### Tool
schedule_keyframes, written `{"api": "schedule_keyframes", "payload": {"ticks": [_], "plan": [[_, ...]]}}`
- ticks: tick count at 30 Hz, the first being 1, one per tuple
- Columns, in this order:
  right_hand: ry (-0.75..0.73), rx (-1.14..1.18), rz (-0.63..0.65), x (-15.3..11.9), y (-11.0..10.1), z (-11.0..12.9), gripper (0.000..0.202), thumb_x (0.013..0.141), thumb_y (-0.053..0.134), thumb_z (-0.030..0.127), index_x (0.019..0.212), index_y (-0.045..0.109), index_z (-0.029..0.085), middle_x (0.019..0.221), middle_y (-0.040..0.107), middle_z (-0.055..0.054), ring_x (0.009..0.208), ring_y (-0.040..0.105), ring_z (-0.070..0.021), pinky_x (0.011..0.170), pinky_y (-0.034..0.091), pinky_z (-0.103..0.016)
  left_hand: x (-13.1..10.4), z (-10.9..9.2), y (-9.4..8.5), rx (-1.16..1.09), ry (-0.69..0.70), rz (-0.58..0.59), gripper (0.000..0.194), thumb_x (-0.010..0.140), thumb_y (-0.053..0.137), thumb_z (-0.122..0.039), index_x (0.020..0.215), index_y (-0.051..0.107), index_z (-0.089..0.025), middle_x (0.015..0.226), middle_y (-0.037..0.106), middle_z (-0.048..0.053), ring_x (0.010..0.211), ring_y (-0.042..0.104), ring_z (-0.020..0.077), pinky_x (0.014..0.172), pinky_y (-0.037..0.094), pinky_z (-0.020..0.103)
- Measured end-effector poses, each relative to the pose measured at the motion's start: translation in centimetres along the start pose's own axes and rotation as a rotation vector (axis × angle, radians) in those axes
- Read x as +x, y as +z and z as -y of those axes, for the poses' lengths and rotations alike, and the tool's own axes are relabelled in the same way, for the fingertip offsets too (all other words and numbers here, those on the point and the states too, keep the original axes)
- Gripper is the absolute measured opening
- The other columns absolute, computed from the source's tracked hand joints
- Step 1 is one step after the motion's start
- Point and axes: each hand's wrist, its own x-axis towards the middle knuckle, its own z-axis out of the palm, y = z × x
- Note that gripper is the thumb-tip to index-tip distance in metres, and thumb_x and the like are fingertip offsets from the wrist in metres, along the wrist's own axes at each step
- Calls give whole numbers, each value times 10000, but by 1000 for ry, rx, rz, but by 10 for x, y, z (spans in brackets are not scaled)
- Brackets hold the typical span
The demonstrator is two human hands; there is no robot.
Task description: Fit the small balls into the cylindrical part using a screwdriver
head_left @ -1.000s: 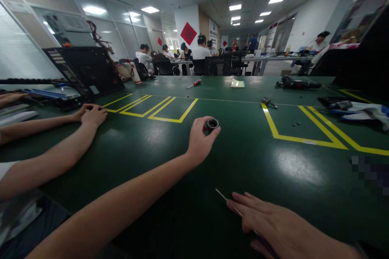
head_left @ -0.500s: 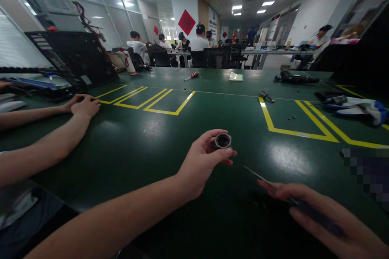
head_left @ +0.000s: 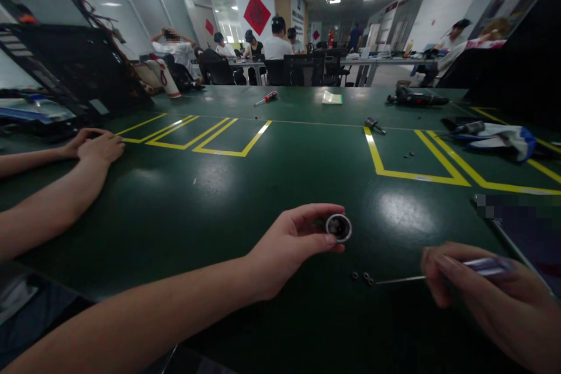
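Observation:
My left hand (head_left: 302,234) grips a short hollow metal cylinder (head_left: 339,228) between thumb and fingers, its open end turned toward me, with some parts visible inside. On the right, my right hand (head_left: 464,280) is closed on a screwdriver (head_left: 488,266); its thin shaft points left across the green table (head_left: 280,193). The shaft's tip lies close to several small dark rings (head_left: 367,278) on the tabletop, just below and to the right of the cylinder.
Another person's hands (head_left: 99,146) rest on the table at left. Farther back are a red screwdriver (head_left: 266,99), a paper pad (head_left: 332,98), a small metal part (head_left: 374,124) and a black power tool (head_left: 416,97). A glove (head_left: 504,140) and a dark screen-like object (head_left: 521,234) are at right.
The screwdriver has swung from a slant to nearly level, its tip now beside the small rings. The cylinder has moved lower and slightly right, and the whole view has shifted.

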Motion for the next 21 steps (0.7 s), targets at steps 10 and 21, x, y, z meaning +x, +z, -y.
{"api": "schedule_keyframes", "payload": {"ticks": [10,21], "plan": [[-93,-168,216,0,0,20,363,828,464,460,557,600,259,512,557,-13,476,525,-161,433,438,-255,0,4,0,67,-13,-2,374,674,669,-89,1034,641,-187,982,677,52,854,636,158,852,486,357],[-164,-220,225,8,19,43,323,796,527,435,534,604,262,487,573,-11,433,522,-149,409,422,-260,3,5,0,82,-60,-31,415,651,652,-32,1031,647,-199,915,694,29,798,643,130,882,454,346]]}}
